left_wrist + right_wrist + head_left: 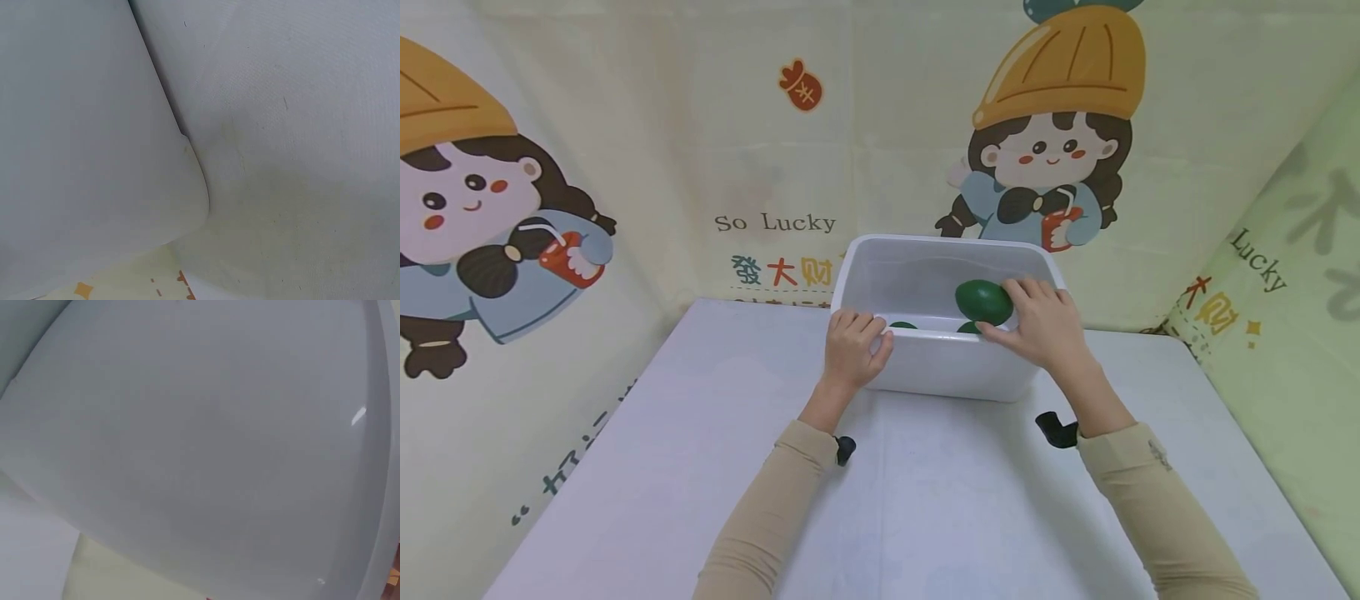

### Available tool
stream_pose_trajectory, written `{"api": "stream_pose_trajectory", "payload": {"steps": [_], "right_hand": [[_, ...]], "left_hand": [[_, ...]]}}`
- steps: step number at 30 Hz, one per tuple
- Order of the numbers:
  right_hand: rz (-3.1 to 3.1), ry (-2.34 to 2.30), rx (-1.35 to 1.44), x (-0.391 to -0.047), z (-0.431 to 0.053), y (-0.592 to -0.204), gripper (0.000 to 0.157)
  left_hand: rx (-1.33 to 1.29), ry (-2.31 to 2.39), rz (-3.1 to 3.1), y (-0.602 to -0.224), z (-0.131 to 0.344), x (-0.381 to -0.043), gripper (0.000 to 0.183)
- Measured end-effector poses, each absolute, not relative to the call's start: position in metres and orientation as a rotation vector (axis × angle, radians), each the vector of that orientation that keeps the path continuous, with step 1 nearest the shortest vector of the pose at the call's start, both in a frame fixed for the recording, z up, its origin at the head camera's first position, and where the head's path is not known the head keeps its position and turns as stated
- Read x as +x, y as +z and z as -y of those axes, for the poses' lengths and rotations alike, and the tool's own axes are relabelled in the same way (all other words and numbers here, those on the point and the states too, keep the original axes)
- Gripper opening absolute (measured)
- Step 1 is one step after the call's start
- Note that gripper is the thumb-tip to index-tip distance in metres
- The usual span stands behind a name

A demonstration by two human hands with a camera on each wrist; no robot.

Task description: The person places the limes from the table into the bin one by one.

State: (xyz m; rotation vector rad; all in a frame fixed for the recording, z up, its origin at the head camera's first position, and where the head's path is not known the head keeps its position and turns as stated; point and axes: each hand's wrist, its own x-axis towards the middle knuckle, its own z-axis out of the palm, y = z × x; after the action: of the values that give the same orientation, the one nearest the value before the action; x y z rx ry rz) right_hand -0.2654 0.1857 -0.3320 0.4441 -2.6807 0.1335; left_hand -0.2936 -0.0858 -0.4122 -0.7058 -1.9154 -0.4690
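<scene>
A white plastic bin (947, 364) stands at the back of the table, its open top facing up. My left hand (852, 346) grips the near-left part of its rim, fingers curled over the edge. At the right side of the opening my right hand (1045, 321) holds a smooth dark green oval fruit (983, 302), avocado-like, between thumb and fingers. Two more green fruits (902, 325) show low inside, mostly hidden by the front wall. The bin's outer wall (94, 137) fills much of the left wrist view. Its wall (206, 450) dominates the right wrist view, with neither hand visible there.
A white cloth covers the table (925, 500). Behind the bin rises a printed cloth backdrop (760, 150) with cartoon figures, and another panel (1285, 192) borders the right side. Black wrist-camera pieces (1057, 430) stick out near both cuffs.
</scene>
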Motion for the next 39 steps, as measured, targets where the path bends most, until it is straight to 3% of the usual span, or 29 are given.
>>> {"api": "stream_pose_trajectory", "payload": {"steps": [13,39], "right_hand": [[2.795,0.165,0.314,-0.276,-0.194,-0.333,0.073],[2.857,0.210,0.209,-0.279,-0.202,-0.333,0.076]], "left_hand": [[-0.702,-0.461,1.913,-0.412,0.086,-0.293,0.023],[-0.699,-0.457,1.914,-0.413,0.084,-0.289,0.028]]}}
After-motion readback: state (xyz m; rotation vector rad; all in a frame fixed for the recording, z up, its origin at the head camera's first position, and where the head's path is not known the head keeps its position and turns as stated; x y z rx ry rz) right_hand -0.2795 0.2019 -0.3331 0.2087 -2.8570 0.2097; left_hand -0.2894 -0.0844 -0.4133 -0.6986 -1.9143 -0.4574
